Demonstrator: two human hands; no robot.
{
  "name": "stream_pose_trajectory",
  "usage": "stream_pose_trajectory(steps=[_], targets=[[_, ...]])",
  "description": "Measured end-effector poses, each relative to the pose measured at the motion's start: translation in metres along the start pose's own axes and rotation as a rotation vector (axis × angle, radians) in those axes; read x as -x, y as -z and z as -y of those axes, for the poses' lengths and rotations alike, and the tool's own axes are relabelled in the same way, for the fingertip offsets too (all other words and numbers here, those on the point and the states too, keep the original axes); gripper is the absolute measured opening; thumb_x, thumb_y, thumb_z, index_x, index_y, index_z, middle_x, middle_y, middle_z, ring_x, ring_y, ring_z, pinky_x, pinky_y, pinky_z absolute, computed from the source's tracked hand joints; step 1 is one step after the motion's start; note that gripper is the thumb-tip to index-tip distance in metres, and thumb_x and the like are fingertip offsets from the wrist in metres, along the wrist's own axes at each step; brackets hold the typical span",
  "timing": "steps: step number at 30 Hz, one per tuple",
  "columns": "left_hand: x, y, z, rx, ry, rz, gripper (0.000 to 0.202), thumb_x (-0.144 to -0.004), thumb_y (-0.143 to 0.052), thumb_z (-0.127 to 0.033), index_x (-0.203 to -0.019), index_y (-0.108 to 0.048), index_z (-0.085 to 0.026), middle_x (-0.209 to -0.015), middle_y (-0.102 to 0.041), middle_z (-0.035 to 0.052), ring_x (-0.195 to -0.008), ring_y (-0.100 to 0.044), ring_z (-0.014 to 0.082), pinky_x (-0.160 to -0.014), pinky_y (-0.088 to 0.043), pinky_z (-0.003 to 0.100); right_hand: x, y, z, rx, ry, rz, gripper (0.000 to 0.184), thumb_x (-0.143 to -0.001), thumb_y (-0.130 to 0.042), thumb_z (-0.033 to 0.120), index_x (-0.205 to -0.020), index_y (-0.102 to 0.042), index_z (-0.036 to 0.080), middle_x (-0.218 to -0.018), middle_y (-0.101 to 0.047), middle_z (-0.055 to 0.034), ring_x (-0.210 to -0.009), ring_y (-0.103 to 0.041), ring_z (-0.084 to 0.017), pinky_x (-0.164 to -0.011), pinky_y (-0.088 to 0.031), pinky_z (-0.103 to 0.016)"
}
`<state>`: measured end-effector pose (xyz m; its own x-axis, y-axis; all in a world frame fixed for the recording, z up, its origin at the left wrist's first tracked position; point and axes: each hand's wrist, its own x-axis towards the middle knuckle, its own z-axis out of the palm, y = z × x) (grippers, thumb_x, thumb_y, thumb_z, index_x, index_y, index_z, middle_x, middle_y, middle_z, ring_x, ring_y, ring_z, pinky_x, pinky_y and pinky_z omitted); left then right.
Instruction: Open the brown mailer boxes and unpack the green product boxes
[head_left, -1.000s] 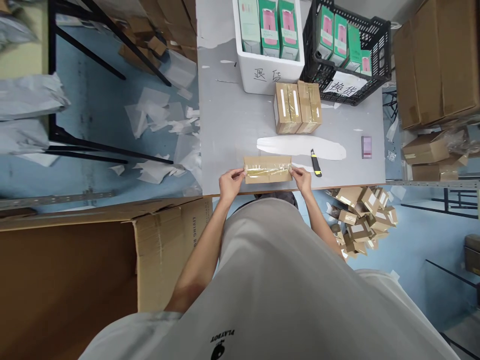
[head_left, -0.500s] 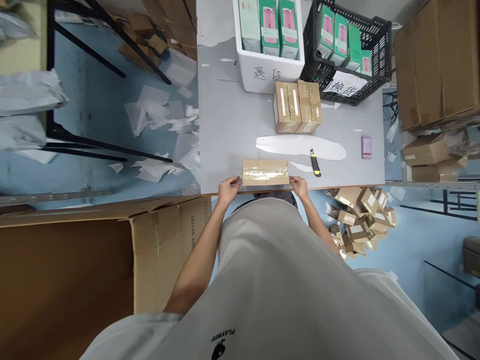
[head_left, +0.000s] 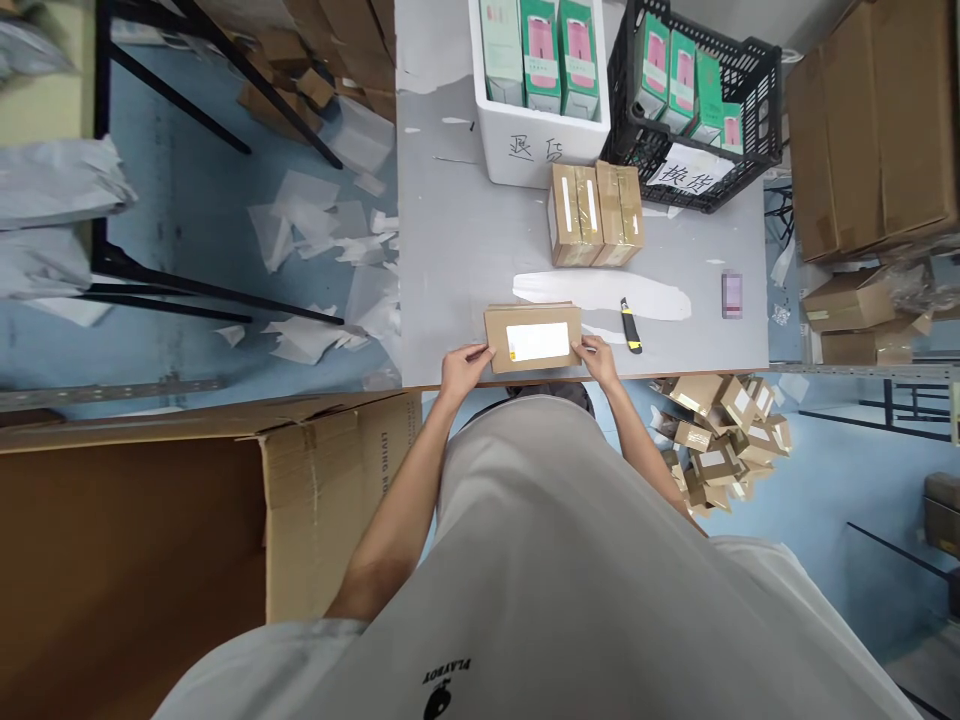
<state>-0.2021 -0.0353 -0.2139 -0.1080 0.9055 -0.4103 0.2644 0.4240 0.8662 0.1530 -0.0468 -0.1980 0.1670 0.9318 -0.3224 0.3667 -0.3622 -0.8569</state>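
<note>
A brown cardboard box [head_left: 495,330] is at the table's near edge, its side with a white label [head_left: 538,341] turned up toward me. My left hand [head_left: 463,370] pinches its left end, and my right hand [head_left: 598,358] grips the right end, thumbs against the near corners. Just right of the box lies a black and yellow utility knife [head_left: 631,328]. Behind the box, a long white patch [head_left: 600,292] marks the grey tabletop [head_left: 465,250]. Two taped cardboard boxes [head_left: 576,215] stand side by side farther back.
At the back are a white bin [head_left: 544,150] and a black crate [head_left: 705,195], both holding green boxes. A small pink-purple item [head_left: 732,296] lies at right. A large open carton [head_left: 337,500] stands at my left; small boxes [head_left: 724,440] are piled on the floor at right.
The box has been tipped over: its taped face was up before, and now the labelled side shows. Both hands have closed in on its ends.
</note>
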Motion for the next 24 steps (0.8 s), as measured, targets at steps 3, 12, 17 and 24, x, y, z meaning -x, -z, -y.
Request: stream_pose_trajectory(steps=[3, 12, 17, 24], targets=[[-0.008, -0.006, -0.001, -0.049, 0.044, -0.012, 0.029, -0.098, -0.087, -0.038, -0.118, -0.096, -0.019, -0.130, -0.093, 0.0127, -0.131, -0.085, 0.0368, -0.127, -0.065, 0.052, -0.012, -0.002, 0.002, 0.041, 0.009, 0.014, 0.062, -0.097, -0.083, 0.080, -0.119, -0.097, 0.024, -0.130, -0.091, -0.0143, -0.137, -0.078, -0.038, -0.121, -0.067, -0.054], [-0.005, -0.003, 0.014, -0.090, 0.105, 0.073, 0.030, -0.099, -0.071, -0.027, -0.115, -0.094, -0.019, -0.133, -0.092, 0.0134, -0.138, -0.083, 0.0348, -0.132, -0.060, 0.051, 0.004, -0.006, -0.017, 0.040, -0.155, -0.035, 0.038, -0.099, -0.080, 0.049, -0.118, -0.096, 0.021, -0.134, -0.093, -0.0154, -0.141, -0.084, -0.039, -0.133, -0.060, -0.059], [0.001, -0.004, 0.016, -0.073, 0.104, 0.112, 0.027, -0.086, -0.084, -0.028, -0.110, -0.094, -0.020, -0.121, -0.094, 0.0120, -0.126, -0.087, 0.0372, -0.128, -0.064, 0.054, 0.018, -0.015, -0.017, 0.043, -0.201, -0.020, 0.037, -0.088, -0.085, 0.043, -0.117, -0.096, 0.022, -0.132, -0.094, -0.0113, -0.129, -0.088, -0.036, -0.127, -0.065, -0.056], [-0.011, 0.009, -0.007, -0.032, 0.029, 0.073, 0.031, -0.092, -0.089, -0.039, -0.113, -0.093, -0.017, -0.131, -0.091, 0.0165, -0.125, -0.087, 0.0346, -0.122, -0.067, 0.049, 0.007, -0.009, 0.014, -0.016, -0.158, -0.050, 0.039, -0.090, -0.093, 0.053, -0.110, -0.097, 0.019, -0.132, -0.092, -0.0140, -0.127, -0.086, -0.036, -0.121, -0.068, -0.050]])
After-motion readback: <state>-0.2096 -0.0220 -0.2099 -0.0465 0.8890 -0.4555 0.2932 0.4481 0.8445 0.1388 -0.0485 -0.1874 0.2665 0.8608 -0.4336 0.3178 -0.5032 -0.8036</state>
